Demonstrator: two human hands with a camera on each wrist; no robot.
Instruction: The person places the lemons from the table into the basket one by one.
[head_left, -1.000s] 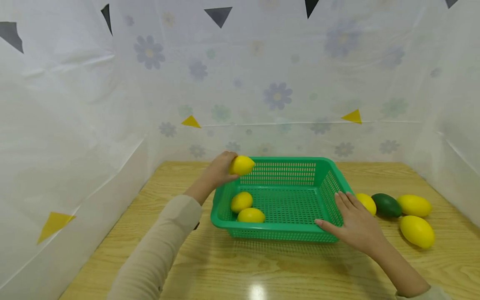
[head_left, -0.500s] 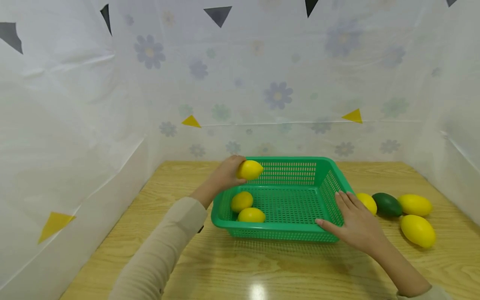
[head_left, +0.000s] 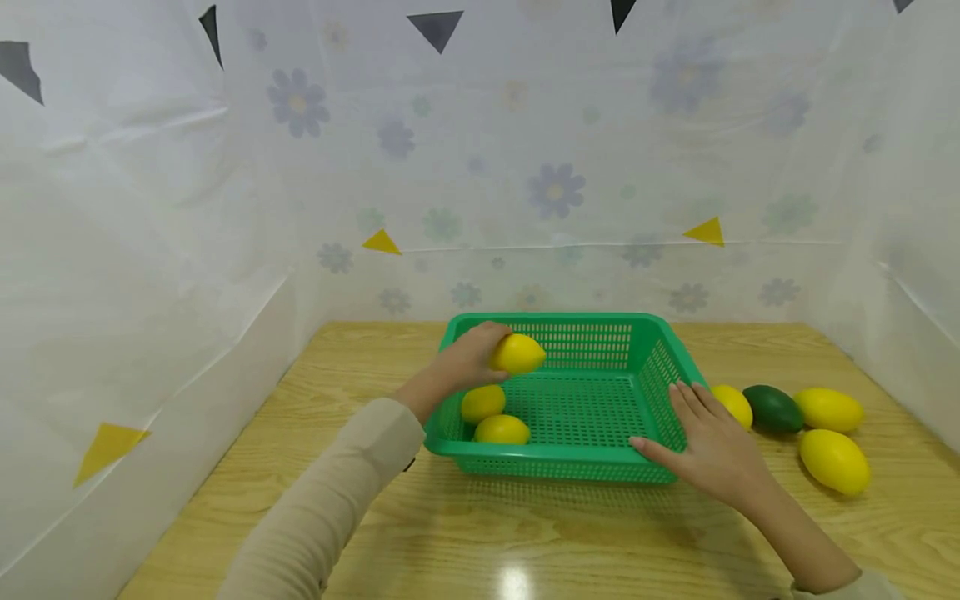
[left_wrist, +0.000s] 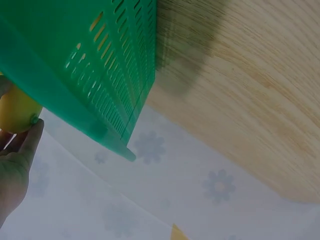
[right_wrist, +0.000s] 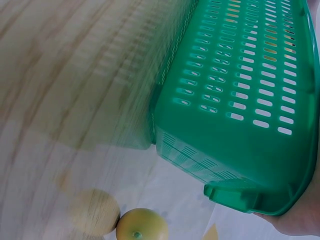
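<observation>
Lemon (head_left: 520, 355) | lower, farther right than before | left hand (head_left: 472, 358) grips it | right hand (head_left: 710, 450) straight-fingered on basket (head_left: 562, 452)

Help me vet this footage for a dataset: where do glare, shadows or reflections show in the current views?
Head: a bright glare spot on the table, near the picture's bottom edge; left wrist: a soft-edged shadow beside the basket; right wrist: the glossy table mirrors the basket and a yellow fruit, the picture rather hazy.
</observation>
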